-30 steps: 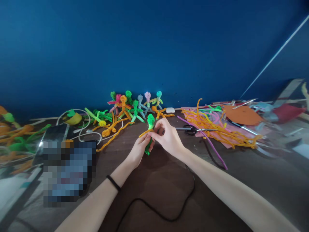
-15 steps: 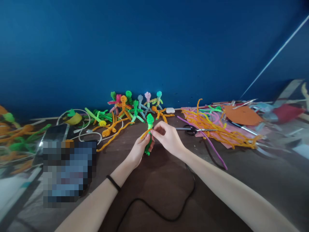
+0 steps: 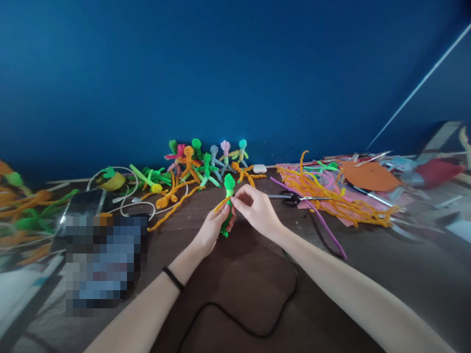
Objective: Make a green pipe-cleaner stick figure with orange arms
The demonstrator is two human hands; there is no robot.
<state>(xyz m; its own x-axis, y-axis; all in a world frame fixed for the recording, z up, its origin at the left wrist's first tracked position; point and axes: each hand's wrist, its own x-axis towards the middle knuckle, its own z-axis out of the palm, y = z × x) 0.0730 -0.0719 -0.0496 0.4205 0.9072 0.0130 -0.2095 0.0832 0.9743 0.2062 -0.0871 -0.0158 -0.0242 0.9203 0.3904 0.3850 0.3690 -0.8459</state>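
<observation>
Left hand: our left hand (image 3: 212,229) is closed around the body of a green pipe-cleaner figure (image 3: 228,202), held upright above the brown table (image 3: 368,255).
Right hand: our right hand (image 3: 257,211) pinches the orange pipe cleaner (image 3: 221,203) at the figure's middle, fingers curled shut.
Change: hardly any; both hands keep the same hold as half a second ago, and the figure's head sits at about the same height.
Behind: a row of finished figures (image 3: 206,159) stands by the blue wall.
Right side: scissors (image 3: 294,197) lie near loose orange stems (image 3: 331,196).
</observation>
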